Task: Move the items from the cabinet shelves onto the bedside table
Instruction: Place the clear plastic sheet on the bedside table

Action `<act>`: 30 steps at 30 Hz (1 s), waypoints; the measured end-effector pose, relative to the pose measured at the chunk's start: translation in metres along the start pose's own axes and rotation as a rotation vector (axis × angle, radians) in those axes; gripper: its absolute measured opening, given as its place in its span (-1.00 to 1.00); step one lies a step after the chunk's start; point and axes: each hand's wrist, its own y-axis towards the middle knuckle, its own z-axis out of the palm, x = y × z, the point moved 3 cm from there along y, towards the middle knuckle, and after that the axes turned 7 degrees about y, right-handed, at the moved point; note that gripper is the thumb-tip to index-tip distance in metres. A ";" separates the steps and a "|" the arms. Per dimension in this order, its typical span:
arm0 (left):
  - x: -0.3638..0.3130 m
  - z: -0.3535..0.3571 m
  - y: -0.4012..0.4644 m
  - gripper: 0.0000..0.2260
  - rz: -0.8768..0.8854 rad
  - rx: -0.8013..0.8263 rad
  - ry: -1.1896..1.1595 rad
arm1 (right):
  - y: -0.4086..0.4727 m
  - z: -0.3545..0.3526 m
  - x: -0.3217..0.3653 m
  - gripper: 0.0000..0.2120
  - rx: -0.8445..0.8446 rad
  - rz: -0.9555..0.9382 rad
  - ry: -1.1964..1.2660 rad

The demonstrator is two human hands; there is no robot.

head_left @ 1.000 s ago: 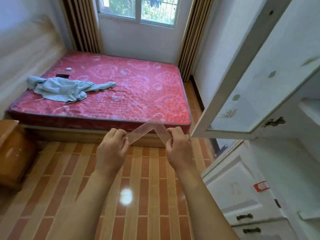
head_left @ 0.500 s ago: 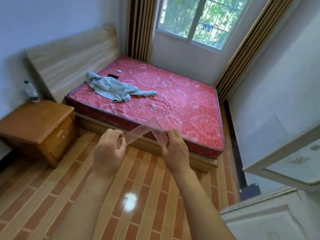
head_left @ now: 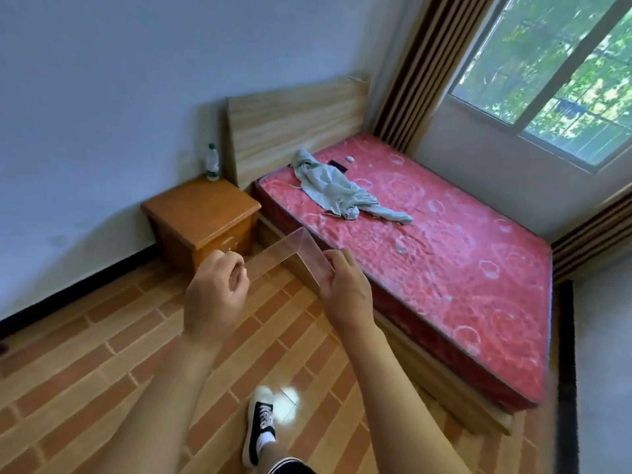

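— Clear angled strip (head_left: 297, 253): where is it?
— Pinched by both hands, left (head_left: 214, 294) and right (head_left: 345, 289); the cabinet has left view, and the table (head_left: 200, 208) now sits at eleven o'clock.
— So, carrying underway.

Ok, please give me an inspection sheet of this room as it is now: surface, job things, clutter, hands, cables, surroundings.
Surface: orange wooden bedside table, top bare except a clear plastic bottle with green cap at its back corner.
Job's things: transparent L-shaped plastic piece, held in the air short of the table.
Clutter: crumpled pale grey-green garment on the red patterned mattress.
Grippers: left hand pinches one end, right hand the other.
Cables: nothing seen.
Surroundings: brick-pattern tiled floor, striped brown curtain, window, black-and-white sneaker.
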 end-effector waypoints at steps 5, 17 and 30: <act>0.039 -0.010 0.030 -0.95 -0.069 -0.060 0.102 | 0.056 0.054 0.022 -0.77 0.088 -0.093 0.051; 0.104 -0.003 0.143 -0.88 -0.172 -0.195 0.263 | 0.196 0.157 0.052 -0.75 0.237 -0.202 0.199; 0.133 0.021 0.243 -0.88 -0.198 -0.220 0.321 | 0.301 0.206 0.053 -0.67 0.265 -0.200 0.274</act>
